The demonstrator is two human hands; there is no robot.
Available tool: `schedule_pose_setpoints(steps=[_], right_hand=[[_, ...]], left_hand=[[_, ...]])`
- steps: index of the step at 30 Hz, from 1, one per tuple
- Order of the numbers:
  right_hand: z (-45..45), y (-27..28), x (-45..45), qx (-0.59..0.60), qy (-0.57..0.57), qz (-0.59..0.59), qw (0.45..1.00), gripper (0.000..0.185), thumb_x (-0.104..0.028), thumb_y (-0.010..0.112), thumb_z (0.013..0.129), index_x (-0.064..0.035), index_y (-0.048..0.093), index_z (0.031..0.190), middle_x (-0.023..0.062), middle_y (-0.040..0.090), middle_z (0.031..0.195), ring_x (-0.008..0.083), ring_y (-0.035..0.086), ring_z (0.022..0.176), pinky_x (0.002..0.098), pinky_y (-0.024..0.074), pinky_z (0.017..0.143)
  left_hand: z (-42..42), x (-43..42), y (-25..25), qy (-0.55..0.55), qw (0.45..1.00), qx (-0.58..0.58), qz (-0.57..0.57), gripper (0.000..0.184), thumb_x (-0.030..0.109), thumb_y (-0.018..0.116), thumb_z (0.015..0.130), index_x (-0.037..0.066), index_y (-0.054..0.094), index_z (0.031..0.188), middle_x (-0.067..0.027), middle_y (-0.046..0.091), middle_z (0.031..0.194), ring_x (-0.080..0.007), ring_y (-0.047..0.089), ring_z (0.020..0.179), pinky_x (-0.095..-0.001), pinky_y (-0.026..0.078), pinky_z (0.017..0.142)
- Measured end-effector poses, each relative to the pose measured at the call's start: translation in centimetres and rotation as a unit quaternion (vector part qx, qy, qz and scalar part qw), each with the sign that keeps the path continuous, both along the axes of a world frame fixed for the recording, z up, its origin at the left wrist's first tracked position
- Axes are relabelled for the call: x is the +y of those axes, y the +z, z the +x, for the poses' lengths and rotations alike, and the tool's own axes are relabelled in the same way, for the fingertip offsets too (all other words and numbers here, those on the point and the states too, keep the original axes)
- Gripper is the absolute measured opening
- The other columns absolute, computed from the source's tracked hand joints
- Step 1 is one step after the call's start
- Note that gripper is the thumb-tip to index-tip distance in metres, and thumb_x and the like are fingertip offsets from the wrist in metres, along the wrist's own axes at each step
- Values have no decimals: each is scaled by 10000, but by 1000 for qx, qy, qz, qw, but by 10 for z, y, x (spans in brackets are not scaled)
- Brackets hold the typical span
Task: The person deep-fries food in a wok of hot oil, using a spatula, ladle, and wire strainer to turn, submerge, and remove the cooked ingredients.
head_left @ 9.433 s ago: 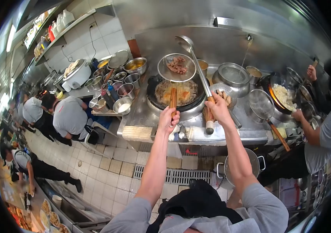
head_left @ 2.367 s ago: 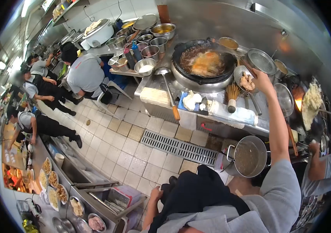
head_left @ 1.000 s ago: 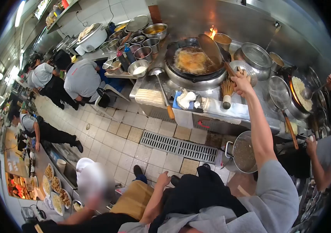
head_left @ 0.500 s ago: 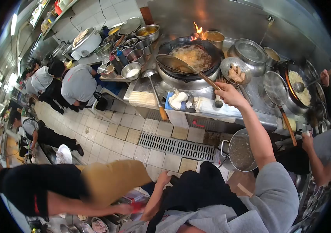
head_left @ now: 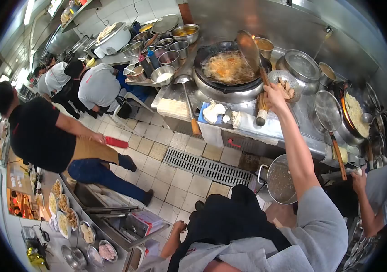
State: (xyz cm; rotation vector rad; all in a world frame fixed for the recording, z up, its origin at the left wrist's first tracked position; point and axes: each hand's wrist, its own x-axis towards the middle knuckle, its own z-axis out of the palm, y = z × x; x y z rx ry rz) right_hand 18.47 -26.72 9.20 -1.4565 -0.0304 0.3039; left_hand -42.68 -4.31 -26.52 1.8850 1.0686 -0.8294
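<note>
Head view | tiled floor (head_left: 168, 183) running below steel bench (head_left: 194, 94) | two woks (head_left: 201, 56), one ladle (head_left: 183, 79) resting there | right hand (head_left: 275, 96) gripping one strainer (head_left: 248, 47) | left hand (head_left: 180, 227) hanging, grip unclear

strainer (head_left: 248, 49) swung rightward, co-worker (head_left: 43, 132) now farther away

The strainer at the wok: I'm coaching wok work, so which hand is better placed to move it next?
Probably the right hand: it grips the strainer and reaches out at the wok. The left hand is low at the person's side, well away from both.
</note>
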Motion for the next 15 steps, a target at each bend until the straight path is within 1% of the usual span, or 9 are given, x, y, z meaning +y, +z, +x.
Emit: schedule_pose_setpoints(steps=[1, 2, 5, 6, 7, 10, 11, 14, 15], right_hand=[[9, -5, 15, 25, -36, 30, 999, 79, -112, 518, 824, -52, 468, 837, -28, 338, 527, 75, 280, 370, 232, 192, 323], [19, -9, 27, 49, -72, 60, 994, 105, -93, 521, 816, -54, 442, 760, -25, 325, 518, 82, 270, 364, 235, 182, 323], [63, -28, 47, 175, -22, 137, 975, 166, -38, 523, 789, -63, 403, 676, -10, 323, 506, 93, 263, 351, 237, 167, 323], [57, -13, 48, 161, -32, 149, 975, 208, -23, 521, 780, -72, 380, 634, 0, 341, 508, 87, 253, 348, 235, 158, 321], [52, -6, 45, 156, -22, 157, 975, 200, -22, 519, 786, -63, 384, 645, 12, 363, 524, 81, 256, 354, 229, 158, 321], [53, -10, 27, 146, 16, 159, 976, 145, -31, 527, 789, -70, 396, 738, 25, 385, 570, 67, 283, 365, 222, 165, 313], [54, -15, 29, 114, -2, 132, 985, 145, -34, 526, 789, -72, 393, 746, 23, 379, 560, 67, 283, 362, 222, 166, 313], [43, -25, 41, 13, -51, 55, 997, 158, -38, 511, 792, -82, 369, 737, 1, 336, 509, 68, 271, 352, 227, 177, 318], [48, -29, 44, 44, -48, 69, 996, 163, -36, 509, 793, -83, 365, 731, -5, 326, 501, 68, 268, 351, 227, 176, 317]], left_hand=[[-2, -2, 7, 16, 1000, 8, -13, 213, 138, 547, 738, -22, 578, 875, -150, 630, 773, -224, 630, 610, -331, 526, 504], [-4, -4, 13, 32, 999, 15, -25, 159, 129, 537, 751, -19, 565, 801, -141, 627, 758, -225, 630, 613, -337, 530, 508], [3, -6, 39, 53, 998, 24, -32, 240, 123, 541, 750, -27, 582, 932, -151, 627, 760, -217, 630, 615, -328, 533, 516], [1, -5, 35, 75, 997, 6, -13, 284, 118, 541, 748, -31, 566, 988, -155, 628, 761, -216, 631, 617, -328, 534, 519], [-2, -3, 26, 97, 995, -11, 5, 334, 114, 541, 747, -35, 550, 1045, -160, 628, 762, -214, 631, 619, -328, 534, 522], [-4, -1, 22, 137, 990, -30, 10, 465, 103, 542, 740, -44, 480, 1177, -172, 630, 781, -210, 632, 619, -326, 536, 530], [-4, 0, 23, 145, 989, -30, 4, 507, 99, 543, 737, -47, 453, 1214, -177, 631, 789, -210, 632, 618, -325, 536, 532], [-12, -4, 30, 146, 989, -29, 0, 493, 82, 543, 729, -52, 461, 1196, -182, 631, 793, -226, 638, 621, -326, 538, 530], [-12, -3, 33, 142, 989, -29, -1, 492, 79, 543, 728, -53, 459, 1196, -183, 630, 791, -229, 639, 622, -328, 538, 530]])
